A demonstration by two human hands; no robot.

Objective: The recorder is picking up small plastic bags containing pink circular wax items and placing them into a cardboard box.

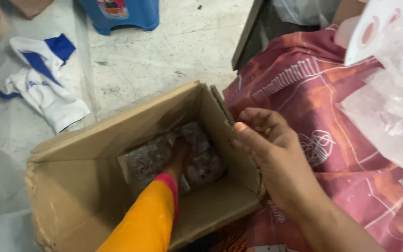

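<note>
A white-and-blue cloth lies crumpled on the floor near a blue plastic stool.

Matt cardboard box; glossy plastic packets
</note>
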